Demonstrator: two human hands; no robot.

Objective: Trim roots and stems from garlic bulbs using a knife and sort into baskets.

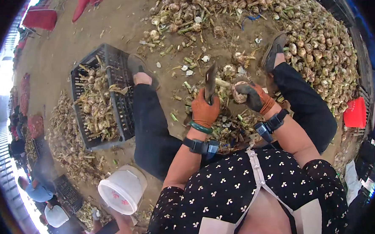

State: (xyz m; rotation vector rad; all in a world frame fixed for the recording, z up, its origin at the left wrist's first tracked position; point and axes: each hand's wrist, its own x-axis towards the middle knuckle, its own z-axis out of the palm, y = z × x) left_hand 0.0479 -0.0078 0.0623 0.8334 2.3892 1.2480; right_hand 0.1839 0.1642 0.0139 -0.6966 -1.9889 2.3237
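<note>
An orange work glove covers my left hand (205, 109), which grips a knife (210, 77) with its blade pointing away from me. My right hand (259, 98), in an orange glove with dark fingers, holds a garlic bulb (239, 91). The bulb's pale cut-looking stem (223, 83) points left towards the blade; whether they touch I cannot tell. Beneath both hands, between my legs, lies a heap of stem trimmings (234, 124). Another garlic bulb (229, 70) rests on the ground just beyond the knife.
A black plastic crate (121, 81) of garlic stands beside my left foot. A large garlic pile (318, 57) spreads beyond my right leg, near a red container (355, 112). A white bucket (123, 188) is at lower left. Other people (40, 190) are behind it.
</note>
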